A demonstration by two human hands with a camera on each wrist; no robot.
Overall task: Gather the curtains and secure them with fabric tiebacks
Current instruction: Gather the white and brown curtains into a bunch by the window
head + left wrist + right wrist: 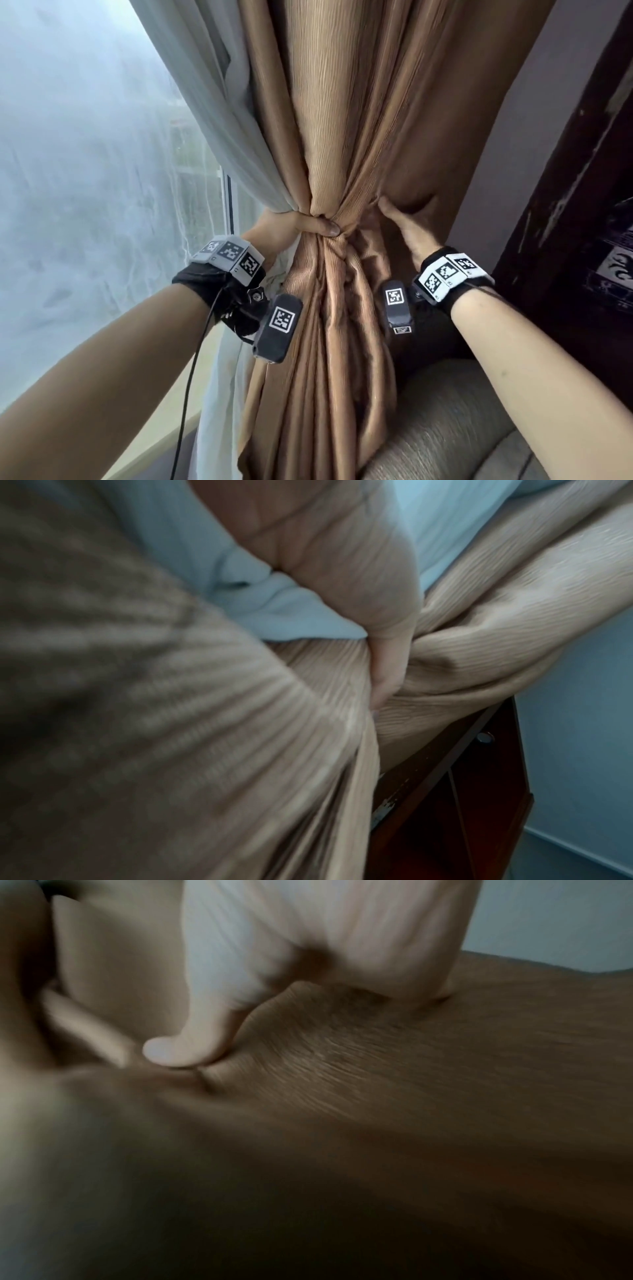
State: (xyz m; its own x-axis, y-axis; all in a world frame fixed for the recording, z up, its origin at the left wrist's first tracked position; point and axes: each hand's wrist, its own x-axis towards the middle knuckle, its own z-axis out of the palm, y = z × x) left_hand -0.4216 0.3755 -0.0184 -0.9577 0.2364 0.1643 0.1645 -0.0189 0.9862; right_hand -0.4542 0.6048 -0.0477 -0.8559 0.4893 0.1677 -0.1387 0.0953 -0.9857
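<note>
A brown ribbed curtain (342, 120) hangs with a pale grey lining curtain (219, 113) on its left. My left hand (305, 224) grips both, bunched into a tight waist, with the thumb lying across the front. The left wrist view shows that thumb (346, 582) pressed into the brown curtain (496, 615) beside the pale lining (274, 610). My right hand (404, 229) holds the curtain's right edge at the same height, its fingers hidden behind the fabric. In the right wrist view its thumb (192, 1045) pinches a fold of the brown curtain (411, 1083). No tieback is in view.
A misted window (85, 171) fills the left. A dark wooden cabinet (565, 205) stands close on the right, in front of a grey wall (507, 154). A grey upholstered seat (462, 428) sits below the curtain. A black cable (191, 377) hangs from my left wrist.
</note>
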